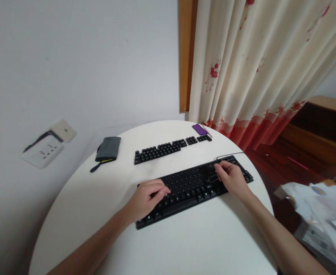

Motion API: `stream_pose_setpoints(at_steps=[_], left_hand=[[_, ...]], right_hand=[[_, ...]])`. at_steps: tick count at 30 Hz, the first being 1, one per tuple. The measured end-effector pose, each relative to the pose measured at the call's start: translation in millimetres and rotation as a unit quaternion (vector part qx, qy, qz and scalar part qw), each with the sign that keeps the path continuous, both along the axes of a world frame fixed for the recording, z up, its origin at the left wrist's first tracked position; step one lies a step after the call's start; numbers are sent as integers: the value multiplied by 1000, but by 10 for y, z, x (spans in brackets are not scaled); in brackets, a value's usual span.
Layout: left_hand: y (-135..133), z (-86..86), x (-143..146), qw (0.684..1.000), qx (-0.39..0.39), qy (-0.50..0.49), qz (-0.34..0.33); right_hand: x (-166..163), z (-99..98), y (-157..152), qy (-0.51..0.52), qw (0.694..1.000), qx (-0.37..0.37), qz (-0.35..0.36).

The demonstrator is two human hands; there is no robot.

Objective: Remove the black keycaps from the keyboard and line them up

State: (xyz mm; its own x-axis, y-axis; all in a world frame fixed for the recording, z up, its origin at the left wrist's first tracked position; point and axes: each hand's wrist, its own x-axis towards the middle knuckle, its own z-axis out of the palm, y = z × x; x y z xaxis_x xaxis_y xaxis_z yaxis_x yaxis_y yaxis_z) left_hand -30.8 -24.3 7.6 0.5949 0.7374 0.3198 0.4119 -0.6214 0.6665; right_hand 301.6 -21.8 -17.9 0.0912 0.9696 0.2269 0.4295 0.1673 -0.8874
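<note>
A black keyboard [182, 202] lies at a slant on the white table. Keycaps sit on its front rows, while many rear positions show only small bare stems. My left hand [149, 196] rests on the keyboard's left part, its fingers curled in and its thumb against the index finger; whatever it may hold is hidden. Over the right part, my right hand [230, 175] pinches a thin wire keycap puller [213, 178], whose loop points left, close above the keys. Behind the keyboard, loose black keycaps [160, 151] stand in ordered rows.
On the round white table [79, 214] are a grey pouch [108, 148] at the left and a purple item [200, 129] at the back. A cable [230, 154] runs off the right edge. Wall, curtain [227, 76] and a pile of white bags [322, 214] surround the table.
</note>
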Motion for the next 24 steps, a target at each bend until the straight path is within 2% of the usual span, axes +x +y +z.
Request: stream_pose_setpoints(at_steps=[5,9,13,19,24], left_hand=[[-10,10,6,1000,-4,9,2],[-7,9,18,1000,-10,14,2],[5,-12,19,1000,-14,17,-1],[9,-21,15,1000,-21,15,0],[11,-12,17,1000,-20,16,5]], right_hand=[[-45,54,-63,-107,994,31,-13],[-74,100,-92,-154,987,41,-18],[-118,118,-89,-141,989,38,-3],[-79,51,78,-52,998,-10,23],[-162,75,14,-113,994,10,6]])
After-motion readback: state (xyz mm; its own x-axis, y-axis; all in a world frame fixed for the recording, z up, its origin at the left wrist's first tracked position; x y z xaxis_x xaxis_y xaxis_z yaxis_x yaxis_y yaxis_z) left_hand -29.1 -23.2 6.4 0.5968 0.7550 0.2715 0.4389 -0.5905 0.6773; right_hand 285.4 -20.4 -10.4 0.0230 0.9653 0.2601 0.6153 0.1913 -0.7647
